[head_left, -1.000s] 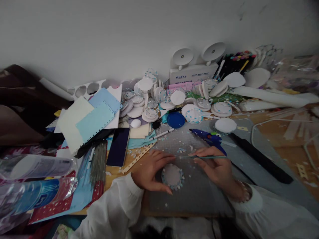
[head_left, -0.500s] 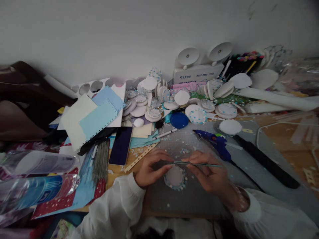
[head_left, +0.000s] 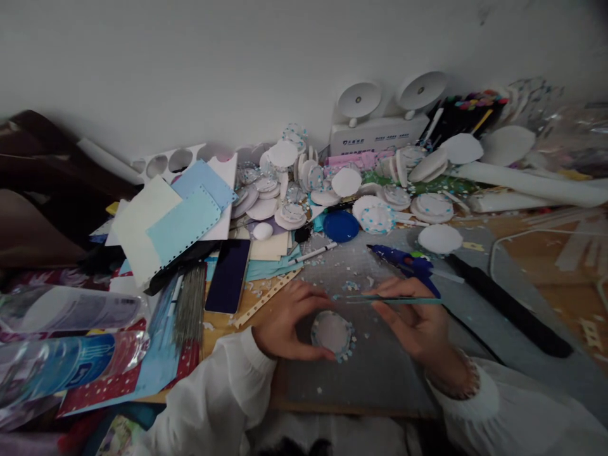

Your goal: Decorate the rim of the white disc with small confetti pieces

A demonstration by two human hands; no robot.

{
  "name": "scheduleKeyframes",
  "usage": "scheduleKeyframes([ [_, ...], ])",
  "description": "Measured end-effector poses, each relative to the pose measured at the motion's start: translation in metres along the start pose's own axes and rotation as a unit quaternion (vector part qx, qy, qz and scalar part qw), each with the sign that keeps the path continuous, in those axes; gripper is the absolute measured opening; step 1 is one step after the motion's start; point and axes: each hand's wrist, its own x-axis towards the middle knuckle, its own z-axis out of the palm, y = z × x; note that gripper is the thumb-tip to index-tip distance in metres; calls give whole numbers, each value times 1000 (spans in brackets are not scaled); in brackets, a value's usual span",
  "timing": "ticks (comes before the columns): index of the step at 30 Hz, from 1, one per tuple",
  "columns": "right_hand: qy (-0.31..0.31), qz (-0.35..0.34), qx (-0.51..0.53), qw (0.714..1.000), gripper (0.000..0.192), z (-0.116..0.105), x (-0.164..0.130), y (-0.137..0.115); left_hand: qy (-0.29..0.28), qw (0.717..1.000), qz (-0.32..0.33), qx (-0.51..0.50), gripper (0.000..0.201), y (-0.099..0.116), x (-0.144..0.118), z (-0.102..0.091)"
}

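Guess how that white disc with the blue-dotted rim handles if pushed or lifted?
The disc looks thin and foam-like, so probably very light. It lies flat on the grey mat, so unlikely to roll. Loose bits ring its rim, so the dots may shed.

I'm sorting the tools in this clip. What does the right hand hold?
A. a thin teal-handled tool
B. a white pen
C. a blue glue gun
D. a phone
A: the right hand pinches a thin tool lying level, its tip toward the left hand above the disc; the glue gun lies apart on the mat.
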Motion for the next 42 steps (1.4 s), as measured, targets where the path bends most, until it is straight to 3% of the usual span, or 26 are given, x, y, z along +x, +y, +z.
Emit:
scheduleKeyframes([
  [5, 5, -1, -8, 1000, 6, 2, 3, 1, -49, 996, 9, 79, 80, 1, 3, 1],
  [15, -11, -25, 13, 1000, 5, 8, -2, 6, -12, 988, -14, 154, 72, -6, -3, 10],
  [23, 7, -42, -42, 998, 6, 4, -3, 14, -16, 982, -4, 187, 69, -4, -2, 12],
  [34, -153, -74, -85, 982, 5, 6, -7, 17, -23, 978, -17, 206, 65, -3, -3, 14],
  [42, -179, -111, -133, 969, 6, 12, -8, 24, -29, 980, -29, 194, 65, -2, -2, 14],
])
